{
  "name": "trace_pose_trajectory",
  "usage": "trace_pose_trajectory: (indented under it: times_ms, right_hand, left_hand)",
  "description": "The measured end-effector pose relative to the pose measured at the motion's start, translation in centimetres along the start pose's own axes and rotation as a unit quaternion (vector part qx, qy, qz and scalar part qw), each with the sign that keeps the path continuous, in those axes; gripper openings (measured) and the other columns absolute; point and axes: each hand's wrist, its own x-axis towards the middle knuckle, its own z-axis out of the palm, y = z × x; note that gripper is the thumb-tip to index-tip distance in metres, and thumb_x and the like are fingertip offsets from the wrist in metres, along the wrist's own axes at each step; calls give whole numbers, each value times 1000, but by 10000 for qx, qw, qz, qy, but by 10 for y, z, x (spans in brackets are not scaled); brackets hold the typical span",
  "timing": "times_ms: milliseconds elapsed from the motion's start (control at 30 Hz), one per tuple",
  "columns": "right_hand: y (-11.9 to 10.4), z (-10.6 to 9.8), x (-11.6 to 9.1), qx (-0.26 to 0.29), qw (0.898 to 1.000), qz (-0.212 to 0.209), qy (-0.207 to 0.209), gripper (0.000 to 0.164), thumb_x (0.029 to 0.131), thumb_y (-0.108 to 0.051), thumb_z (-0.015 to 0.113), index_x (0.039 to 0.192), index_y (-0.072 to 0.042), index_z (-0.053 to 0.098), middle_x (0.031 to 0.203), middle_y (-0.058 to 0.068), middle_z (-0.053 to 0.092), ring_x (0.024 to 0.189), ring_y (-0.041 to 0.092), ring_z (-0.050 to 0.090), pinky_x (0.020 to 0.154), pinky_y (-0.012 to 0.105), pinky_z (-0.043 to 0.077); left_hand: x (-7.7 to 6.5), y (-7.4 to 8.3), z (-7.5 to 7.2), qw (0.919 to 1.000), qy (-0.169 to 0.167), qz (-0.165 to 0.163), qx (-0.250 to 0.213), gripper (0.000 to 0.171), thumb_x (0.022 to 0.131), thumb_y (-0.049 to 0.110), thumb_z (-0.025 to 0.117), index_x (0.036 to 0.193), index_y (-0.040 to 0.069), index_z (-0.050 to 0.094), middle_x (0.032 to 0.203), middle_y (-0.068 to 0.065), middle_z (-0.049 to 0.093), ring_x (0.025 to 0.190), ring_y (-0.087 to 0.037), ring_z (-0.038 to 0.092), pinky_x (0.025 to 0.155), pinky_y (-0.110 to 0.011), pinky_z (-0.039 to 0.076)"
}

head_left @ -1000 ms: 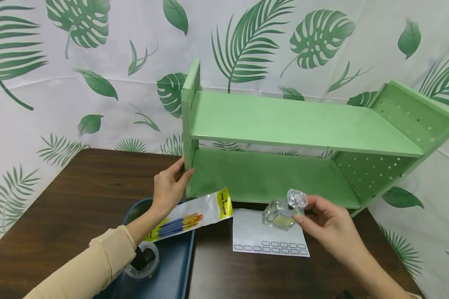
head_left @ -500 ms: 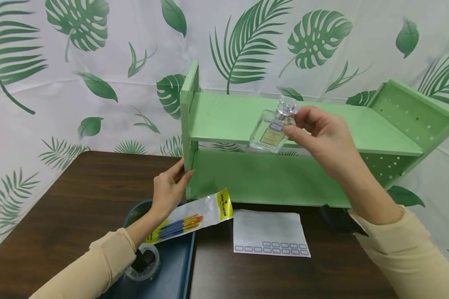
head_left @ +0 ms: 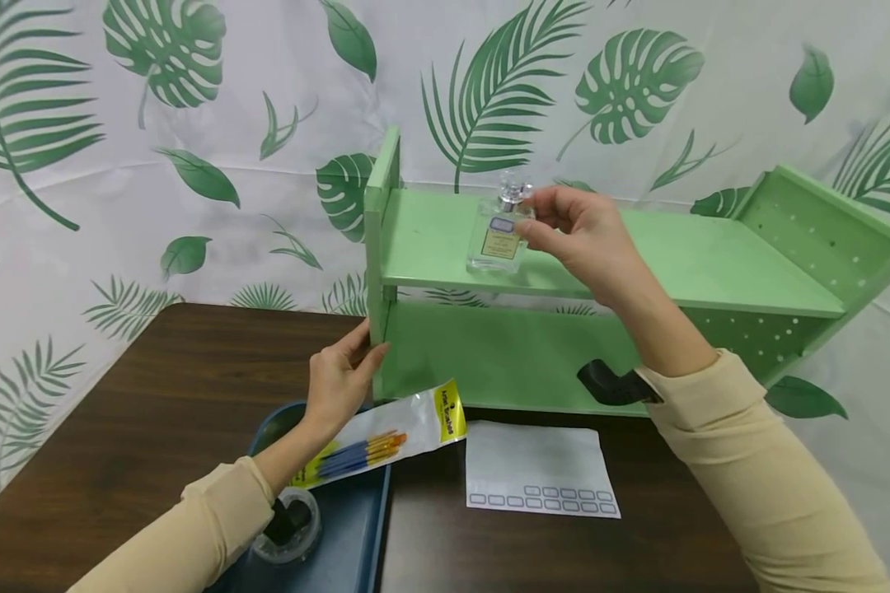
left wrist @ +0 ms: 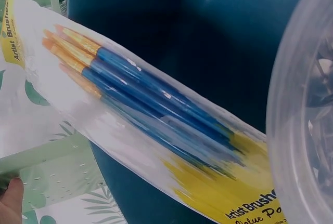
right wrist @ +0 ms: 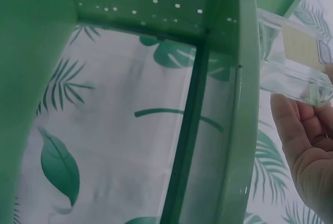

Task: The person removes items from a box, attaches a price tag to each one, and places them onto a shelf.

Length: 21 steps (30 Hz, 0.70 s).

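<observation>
A clear glass perfume bottle [head_left: 498, 239] with a faceted stopper and a pale label is upright at the left part of the upper board of a green two-tier shelf [head_left: 638, 247]. My right hand [head_left: 589, 247] pinches it near the neck from the right. In the right wrist view the bottle's base [right wrist: 265, 52] is at the green board's edge; whether it bears weight there I cannot tell. My left hand [head_left: 339, 375] grips the shelf's left side panel [head_left: 378, 239], thumb in front. Only a thumb [left wrist: 11, 200] of that hand shows in the left wrist view.
A blue tray [head_left: 348, 527] stands at the front left, with a packet of artist brushes [head_left: 386, 445] across its edge and a round clear container [head_left: 292, 531] in it. A label sheet [head_left: 541, 469] lies on the dark table before the shelf.
My right hand has lifted the perfume bottle from above the label sheet and carried it up and left to the upper board, turning it upright. The left hand stays on the panel.
</observation>
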Motion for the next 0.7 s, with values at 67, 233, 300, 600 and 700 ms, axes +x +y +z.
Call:
trace_pose_trajectory:
  times_ms: [67,233,300,600,700]
  right_hand:
    - [1,1,3,-50,10000,27,-41,24,91,-10,60,111,4,60,93,1,61,82,11,59,73,20,52]
    - [3,3,8,-156,9998,24,-158,26,91,-10,60,113,3,59,96,3,62,83,12,59,73,20,52]
    - [3,4,10,-134,9997,52,-181,26,91,-10,60,114,4,59,97,3,62,83,11,59,74,20,53]
    - [7,4,14,-36,9998,159,-150,31,93,-12,59,119,4,57,98,1,61,86,9,59,77,21,53]
    - [8,5,15,29,9998,159,-119,32,93,-12,59,121,4,57,98,0,60,87,8,59,77,21,53]
  left_hand:
    - [0,0,0,10000,-6,18,14,46,88,8,64,132,3,52,108,-18,67,89,-25,69,68,-36,56]
    - [-1,0,1,10000,4,25,3,45,88,8,64,131,3,53,107,-17,68,87,-24,69,66,-35,56]
    - [-1,0,1,10000,-3,16,-39,45,88,9,64,132,4,53,107,-17,68,88,-24,69,67,-35,56]
    - [-1,-2,0,9999,-18,37,-115,46,88,9,65,132,6,52,109,-17,67,89,-24,69,70,-36,56]
    - [0,-2,0,9999,-23,35,-105,46,88,9,65,132,6,52,109,-17,67,89,-24,69,70,-35,56]
